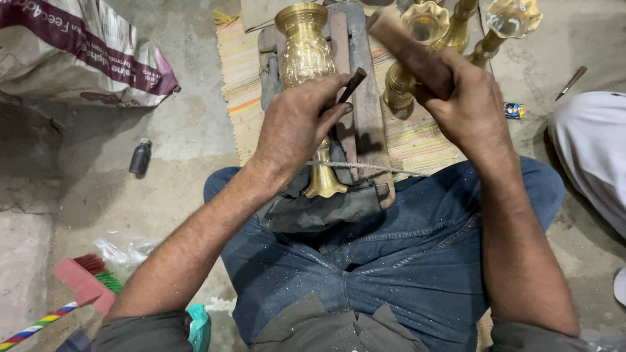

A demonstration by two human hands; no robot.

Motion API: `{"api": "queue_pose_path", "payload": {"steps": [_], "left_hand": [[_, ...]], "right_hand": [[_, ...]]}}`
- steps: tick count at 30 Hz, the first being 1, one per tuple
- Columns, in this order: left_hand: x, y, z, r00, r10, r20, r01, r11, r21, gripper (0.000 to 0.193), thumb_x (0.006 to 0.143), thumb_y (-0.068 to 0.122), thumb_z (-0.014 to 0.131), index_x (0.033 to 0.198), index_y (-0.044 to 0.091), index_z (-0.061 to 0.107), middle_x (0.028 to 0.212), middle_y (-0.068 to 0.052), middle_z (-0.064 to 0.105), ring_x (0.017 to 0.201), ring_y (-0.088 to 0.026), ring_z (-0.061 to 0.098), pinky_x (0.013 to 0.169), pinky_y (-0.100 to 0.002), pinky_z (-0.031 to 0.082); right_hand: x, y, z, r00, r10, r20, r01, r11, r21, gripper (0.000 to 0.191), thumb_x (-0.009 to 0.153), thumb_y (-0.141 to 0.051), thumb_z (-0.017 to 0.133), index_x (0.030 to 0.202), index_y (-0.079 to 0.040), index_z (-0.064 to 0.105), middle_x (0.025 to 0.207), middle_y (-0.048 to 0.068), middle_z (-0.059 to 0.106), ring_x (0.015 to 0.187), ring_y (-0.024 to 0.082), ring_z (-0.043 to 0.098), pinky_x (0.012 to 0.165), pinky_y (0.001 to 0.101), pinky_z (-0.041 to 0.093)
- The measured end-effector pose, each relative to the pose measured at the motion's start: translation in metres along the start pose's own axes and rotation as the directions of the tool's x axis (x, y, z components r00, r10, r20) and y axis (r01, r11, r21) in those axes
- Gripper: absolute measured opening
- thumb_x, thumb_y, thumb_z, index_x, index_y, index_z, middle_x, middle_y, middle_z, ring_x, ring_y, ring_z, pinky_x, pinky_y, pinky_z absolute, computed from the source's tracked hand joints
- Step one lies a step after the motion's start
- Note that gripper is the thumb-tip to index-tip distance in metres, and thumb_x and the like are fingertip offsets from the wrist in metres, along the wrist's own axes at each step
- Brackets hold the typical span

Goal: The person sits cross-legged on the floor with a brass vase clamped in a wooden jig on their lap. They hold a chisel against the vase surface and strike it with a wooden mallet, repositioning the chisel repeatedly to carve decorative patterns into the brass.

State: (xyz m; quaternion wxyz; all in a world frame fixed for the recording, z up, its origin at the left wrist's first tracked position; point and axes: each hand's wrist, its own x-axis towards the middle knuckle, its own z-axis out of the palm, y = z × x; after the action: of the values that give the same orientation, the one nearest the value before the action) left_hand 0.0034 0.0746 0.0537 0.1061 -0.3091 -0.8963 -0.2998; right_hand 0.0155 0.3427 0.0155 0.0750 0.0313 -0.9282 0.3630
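My left hand [297, 124] grips a thin dark chisel [352, 85], its tip against a brass vase [304, 49] that lies on a wooden block [365, 98] in front of my knees. A cord [365, 168] runs across the vase's stem near its foot [324, 184]. My right hand [466, 104] is closed around a brown wooden mallet handle [404, 49], raised above and to the right of the chisel. A dark cloth [313, 208] lies under the vase's foot on my lap.
Several brass vases [427, 39] stand on a striped mat [241, 85] at the back right. A printed sack [78, 52] lies at the far left, a small dark bottle [140, 156] and a red brush [85, 277] on the concrete floor. Another person's white-clad leg [590, 150] is at right.
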Motion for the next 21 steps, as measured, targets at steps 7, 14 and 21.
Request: {"api": "queue_pose_path", "payload": {"steps": [7,14,21], "left_hand": [[-0.001,-0.002,0.001,1.000,-0.025,-0.001,0.025,0.999,0.022,0.032,0.095,0.015,0.077,0.124,0.007,0.066,0.097,-0.008,0.077,0.085,-0.021,0.078,0.077,-0.037,0.064],[-0.004,-0.003,0.000,0.999,-0.033,-0.018,0.033,0.999,-0.004,0.033,0.093,0.018,0.080,0.122,0.007,0.067,0.095,-0.009,0.077,0.083,-0.022,0.077,0.075,-0.039,0.063],[-0.006,-0.012,0.006,1.000,0.001,-0.015,-0.001,1.000,0.007,0.036,0.096,0.019,0.076,0.129,0.008,0.066,0.099,-0.008,0.077,0.084,-0.019,0.076,0.079,-0.035,0.064]], "right_hand": [[0.000,0.001,-0.003,0.993,-0.116,-0.008,0.116,0.988,0.106,0.032,0.094,-0.006,0.075,0.122,-0.007,0.062,0.099,0.012,0.073,0.090,0.026,0.073,0.079,0.0416,0.060],[-0.002,-0.002,-0.002,0.989,-0.140,0.046,0.142,0.989,-0.035,0.042,0.088,-0.002,0.078,0.125,-0.007,0.059,0.098,0.019,0.074,0.093,0.032,0.074,0.080,0.0485,0.057],[0.001,0.000,0.000,0.993,-0.119,-0.019,0.118,0.992,-0.042,0.041,0.092,0.003,0.072,0.129,-0.007,0.058,0.113,0.019,0.073,0.100,0.032,0.074,0.088,0.0427,0.062]]}}
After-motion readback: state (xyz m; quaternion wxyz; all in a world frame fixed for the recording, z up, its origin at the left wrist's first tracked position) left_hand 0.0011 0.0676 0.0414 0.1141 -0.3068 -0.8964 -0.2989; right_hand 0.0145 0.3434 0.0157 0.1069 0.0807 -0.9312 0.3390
